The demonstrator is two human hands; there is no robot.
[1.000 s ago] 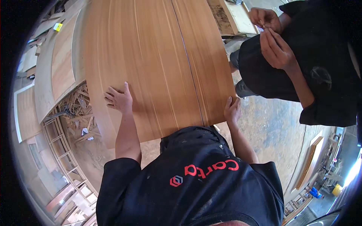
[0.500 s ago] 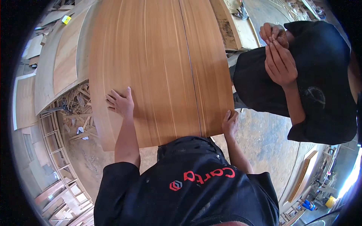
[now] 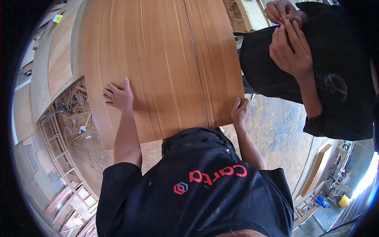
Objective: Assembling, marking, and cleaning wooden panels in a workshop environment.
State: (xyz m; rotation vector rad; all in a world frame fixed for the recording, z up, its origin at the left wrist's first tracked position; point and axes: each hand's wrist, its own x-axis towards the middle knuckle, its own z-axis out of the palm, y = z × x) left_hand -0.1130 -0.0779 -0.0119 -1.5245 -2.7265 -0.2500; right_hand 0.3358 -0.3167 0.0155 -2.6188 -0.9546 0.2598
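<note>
Now our black shirt (image 3: 221,201) is filling the bottom of the frame, its waist sitting higher than half a second ago, and everything ahead is shifting up with it. Our two hands, though, are keeping their places: at centre left the left hand (image 3: 120,98) is lying flat with fingers spread wide, and right of centre the right hand (image 3: 240,112) is gripping the edge near the corner, thumb on top. Both are resting on one wood-grained panel (image 3: 154,71), which is running from mid-frame to the top edge; we are taking the unchanged hold to mean it is being steadied. One dark line (image 3: 198,67) is running lengthwise along it.

At upper right, one co-worker (image 3: 335,51) is showing closer to the panel's right side than a second ago. Two more hands are meeting there, the nearer hand (image 3: 296,61) and the farther hand (image 3: 281,10), fingertips together; whatever they are pinching is too small for us to make out.

Farther out, one scrap pile (image 3: 75,100) and one ladder-like frame (image 3: 59,156) are lying at left. One yellow container (image 3: 344,201) and one blue object (image 3: 321,202) are sitting at lower right.
</note>
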